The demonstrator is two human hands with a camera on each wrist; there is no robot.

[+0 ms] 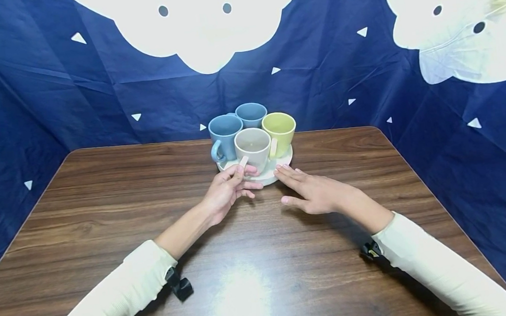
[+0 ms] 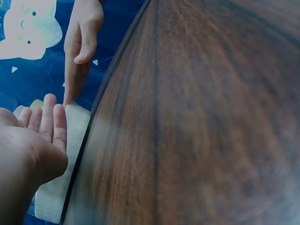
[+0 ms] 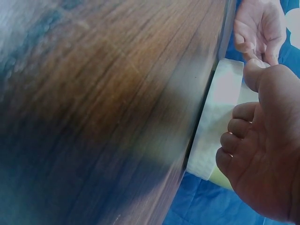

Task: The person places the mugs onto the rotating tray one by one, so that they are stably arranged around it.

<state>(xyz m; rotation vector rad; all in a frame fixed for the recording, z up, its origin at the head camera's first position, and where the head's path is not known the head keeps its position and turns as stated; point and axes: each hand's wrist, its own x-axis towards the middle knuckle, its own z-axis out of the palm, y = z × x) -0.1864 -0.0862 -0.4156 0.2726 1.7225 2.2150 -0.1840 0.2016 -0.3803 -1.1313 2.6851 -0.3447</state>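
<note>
A round white tray [image 1: 266, 179] near the far edge of the table carries a light grey mug [image 1: 255, 155] at its front. My left hand [image 1: 223, 194] pinches that mug's handle between thumb and index finger, while its other fingers stretch out by the tray's rim. Two blue mugs [image 1: 229, 142] stand behind and to the left, and a yellow-green mug [image 1: 284, 134] to the right. My right hand [image 1: 321, 192] has straight fingers, palm down, with fingertips right at the tray's front right rim. The right wrist view shows its fingers [image 3: 240, 127] beside the tray's side wall [image 3: 208, 122].
Beneath everything is a brown wood-grain table [image 1: 148, 202]. A blue cloth backdrop [image 1: 175, 99] with white clouds and small triangles rises right behind the tray and along both sides. A black strap device [image 1: 180, 285] hangs from the left cuff.
</note>
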